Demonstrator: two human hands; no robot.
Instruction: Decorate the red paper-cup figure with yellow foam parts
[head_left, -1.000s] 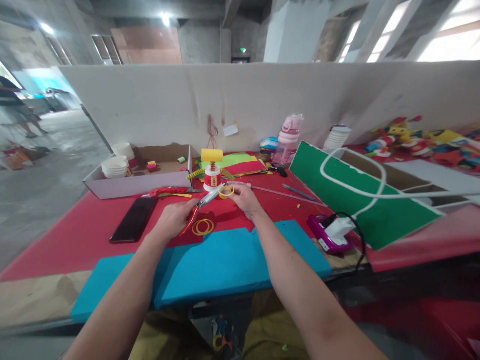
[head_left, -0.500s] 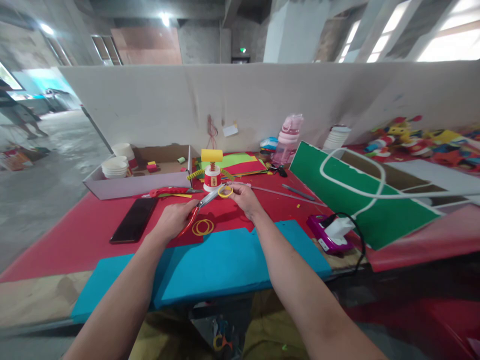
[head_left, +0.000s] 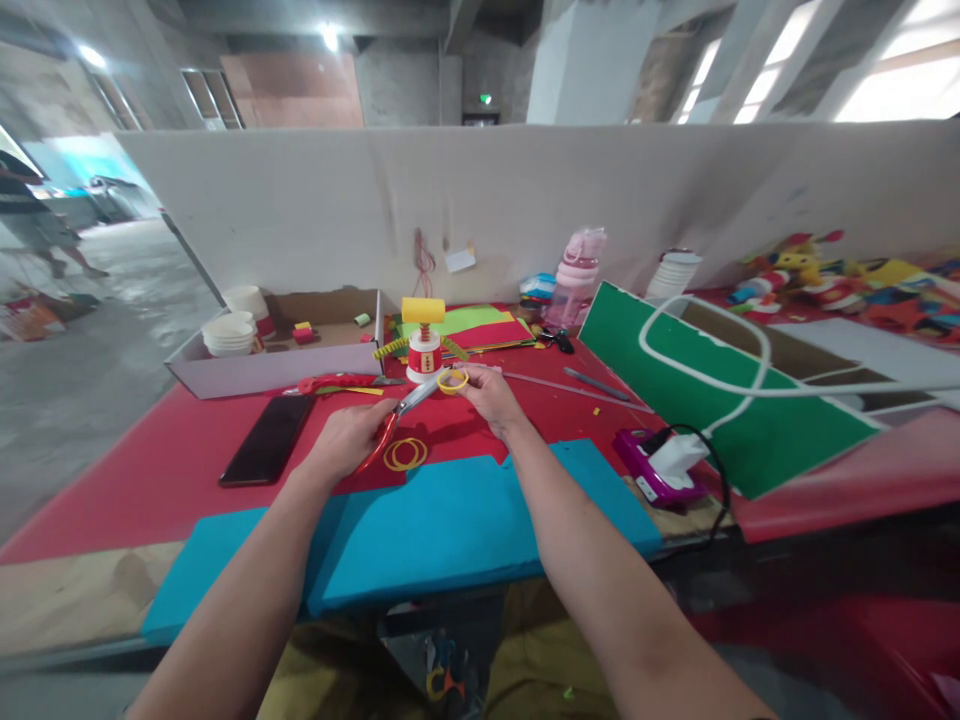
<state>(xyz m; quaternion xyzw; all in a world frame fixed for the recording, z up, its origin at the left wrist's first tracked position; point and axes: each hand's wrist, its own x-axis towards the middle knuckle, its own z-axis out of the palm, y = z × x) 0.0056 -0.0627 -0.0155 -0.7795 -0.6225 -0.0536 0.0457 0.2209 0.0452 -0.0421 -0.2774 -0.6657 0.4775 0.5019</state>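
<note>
My left hand (head_left: pixel 351 440) is closed round the red handles of a pair of scissors (head_left: pixel 417 396), whose blades point up and to the right. Between the fingers of my right hand (head_left: pixel 489 396) is a small yellow paper ring (head_left: pixel 452 381), with the scissor tips right at it. Two more yellow rings (head_left: pixel 406 455) lie overlapping on the red table cover, below the scissors. Just behind the blades stands a paper-cup figure (head_left: pixel 425 345) with a yellow roll on top, a spring-like neck and folded yellow-green arms.
A black phone (head_left: pixel 267 440) and a red utility knife (head_left: pixel 341 382) lie at left, before an open box (head_left: pixel 281 370) holding paper cups. Blue sheets (head_left: pixel 450 520) cover the front edge. A purple power strip (head_left: pixel 664 475), green board (head_left: pixel 712 390) and pink bottle (head_left: pixel 577 275) stand at right.
Both hands, the scissors and the yellow ring keep nearly the same place. In the far left background, a person's legs have shifted slightly.
</note>
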